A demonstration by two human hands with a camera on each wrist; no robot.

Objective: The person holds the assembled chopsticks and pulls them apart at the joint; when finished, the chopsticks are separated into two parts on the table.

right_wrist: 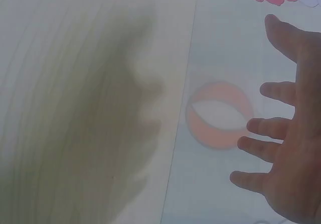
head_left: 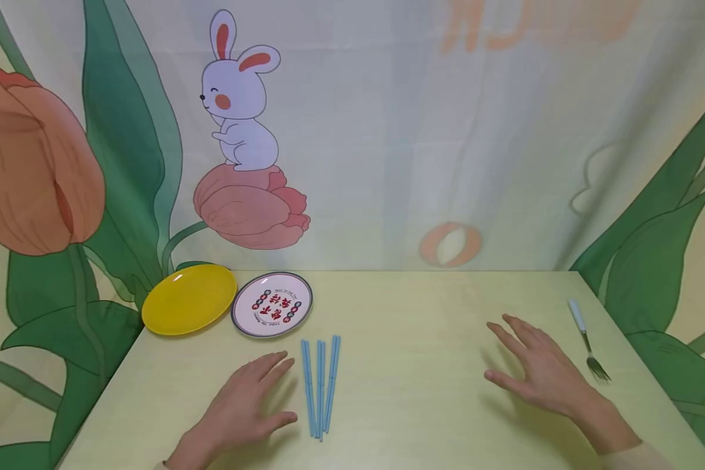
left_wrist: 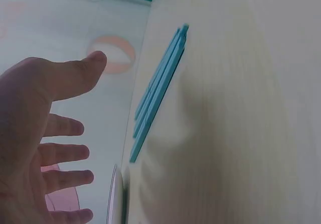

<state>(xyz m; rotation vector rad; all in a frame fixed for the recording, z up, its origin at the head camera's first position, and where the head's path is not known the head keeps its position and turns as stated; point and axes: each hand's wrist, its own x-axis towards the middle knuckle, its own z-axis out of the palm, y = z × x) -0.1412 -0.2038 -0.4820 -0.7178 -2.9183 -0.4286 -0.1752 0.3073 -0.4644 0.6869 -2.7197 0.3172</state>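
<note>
At the left of the surface (head_left: 411, 365) lies a yellow plate (head_left: 189, 300), a white plate (head_left: 272, 305) with red characters just beside it, and nearer the person the left hand (head_left: 241, 405) hovers with its grip apart, thumb and fingers spread. Just right of that hand, the light-blue sticks (head_left: 320, 391) lie lengthwise on the surface in a narrow group. Further right, well apart from them, the right hand (head_left: 543, 372) hovers, its grip likewise apart, near a white-handled fork (head_left: 580, 323) whose tines point toward the person.
</note>
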